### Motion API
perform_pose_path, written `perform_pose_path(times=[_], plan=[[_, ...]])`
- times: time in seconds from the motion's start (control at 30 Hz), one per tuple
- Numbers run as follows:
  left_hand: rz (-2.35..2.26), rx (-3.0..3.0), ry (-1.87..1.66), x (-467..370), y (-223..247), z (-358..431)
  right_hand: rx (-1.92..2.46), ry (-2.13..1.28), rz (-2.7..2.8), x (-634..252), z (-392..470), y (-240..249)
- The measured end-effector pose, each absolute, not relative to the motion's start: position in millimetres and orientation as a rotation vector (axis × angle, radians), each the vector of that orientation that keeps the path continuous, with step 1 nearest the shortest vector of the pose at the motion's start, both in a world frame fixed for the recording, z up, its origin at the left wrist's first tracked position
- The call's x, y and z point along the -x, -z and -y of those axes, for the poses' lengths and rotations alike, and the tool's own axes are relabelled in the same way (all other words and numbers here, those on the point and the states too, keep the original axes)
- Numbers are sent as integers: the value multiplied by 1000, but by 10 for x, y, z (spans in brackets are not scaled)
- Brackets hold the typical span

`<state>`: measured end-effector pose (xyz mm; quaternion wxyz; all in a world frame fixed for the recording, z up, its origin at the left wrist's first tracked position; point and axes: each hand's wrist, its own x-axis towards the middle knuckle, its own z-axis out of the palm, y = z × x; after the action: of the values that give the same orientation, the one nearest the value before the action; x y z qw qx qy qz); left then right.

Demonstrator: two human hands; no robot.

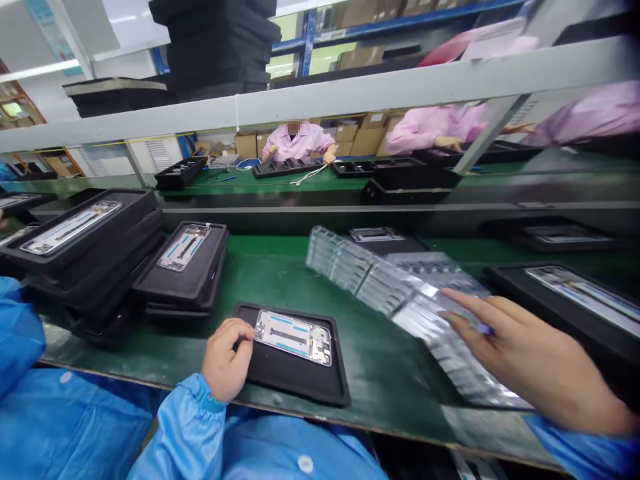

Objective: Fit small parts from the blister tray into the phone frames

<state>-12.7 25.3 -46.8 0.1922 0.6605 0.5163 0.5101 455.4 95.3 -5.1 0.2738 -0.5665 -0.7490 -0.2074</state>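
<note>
1. The left hand rests on the left edge of a black foam tray at the near edge of the green conveyor belt. The fingers are curled loosely, with their tips touching the tray beside the phone frame; they clamp nothing.
2. The phone frame lies flat in the tray's recess, its inner side up, with blue strips showing.
3. The right hand lies flat, fingers extended and together, on top of a clear plastic blister tray. The hand presses on it and is not closed around it.
4. The blister tray is tilted, with its far end raised above the belt.
5. A stack of black trays stands to the left, with a phone frame on top.
6. Another loaded tray sits just beside that stack.
7. Persons in pink coats work at the far belt.
</note>
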Motion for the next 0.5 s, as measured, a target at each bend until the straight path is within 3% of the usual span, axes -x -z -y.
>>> perform_pose_path(times=[0.27,0.5], plan=[[-1406,-1826,-1456,92,470,-195,1490,211,2006,-4579,-1002,115],[-1399,-1810,-1441,40,440,-178,1557,350,1802,-4599,-1013,142]])
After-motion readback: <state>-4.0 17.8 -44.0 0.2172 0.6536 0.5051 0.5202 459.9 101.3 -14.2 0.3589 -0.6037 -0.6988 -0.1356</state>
